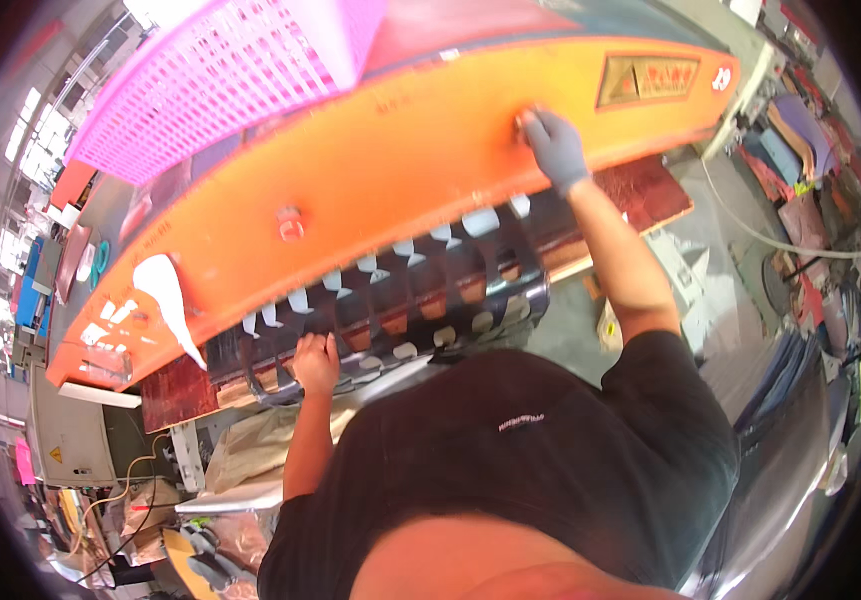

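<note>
My right hand [556,150], in a grey glove, is closed round a small knob [522,122] on the front of a long orange machine beam [400,150]. My bare left hand [316,362] is below the beam, its fingers curled at the near edge of a dark, glossy sheet [390,315]. The sheet is full of cut-out openings and hangs over the edge of a dark red board [655,192]. My left fingertips are partly hidden, but they appear to pinch the sheet's edge. A second, reddish knob [290,224] sits farther left on the beam.
A pink plastic basket [220,85] stands on top of the machine. A white curved piece [165,300] is against the beam's left part. A grey electrical box [70,435] is at the lower left. Piled material [790,150] lies at the right, near a pale hose [750,230].
</note>
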Available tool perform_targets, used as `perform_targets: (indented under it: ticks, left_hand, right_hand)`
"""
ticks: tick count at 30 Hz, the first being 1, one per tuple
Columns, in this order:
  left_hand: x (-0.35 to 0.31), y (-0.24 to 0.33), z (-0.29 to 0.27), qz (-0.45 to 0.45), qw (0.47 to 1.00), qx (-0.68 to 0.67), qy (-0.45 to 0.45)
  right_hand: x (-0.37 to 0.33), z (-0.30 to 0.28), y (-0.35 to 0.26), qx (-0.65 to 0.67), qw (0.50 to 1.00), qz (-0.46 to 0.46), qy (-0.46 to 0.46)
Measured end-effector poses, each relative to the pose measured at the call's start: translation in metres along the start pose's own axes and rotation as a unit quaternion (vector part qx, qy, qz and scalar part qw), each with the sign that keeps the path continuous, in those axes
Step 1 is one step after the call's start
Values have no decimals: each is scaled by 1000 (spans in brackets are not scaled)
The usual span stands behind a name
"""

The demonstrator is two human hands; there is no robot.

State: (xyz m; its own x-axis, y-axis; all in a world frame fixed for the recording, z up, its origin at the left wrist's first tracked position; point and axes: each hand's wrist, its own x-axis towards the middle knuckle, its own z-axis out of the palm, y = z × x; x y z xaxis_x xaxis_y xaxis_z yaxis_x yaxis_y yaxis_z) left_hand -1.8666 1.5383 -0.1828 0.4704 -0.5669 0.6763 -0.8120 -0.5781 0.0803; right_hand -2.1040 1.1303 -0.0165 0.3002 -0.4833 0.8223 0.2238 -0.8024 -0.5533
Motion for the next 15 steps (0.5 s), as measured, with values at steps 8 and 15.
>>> perform_targets:
  ticks: [8, 15]
  left_hand:
    - [-70, 13, -27, -3, 999, 25, 48]
    - [-5, 2, -3, 18, 999, 24, 45]
  right_hand:
    - [-188, -68, -4, -96, 989, 66, -93]
    - [-157, -26, 81, -289, 944, 4, -156]
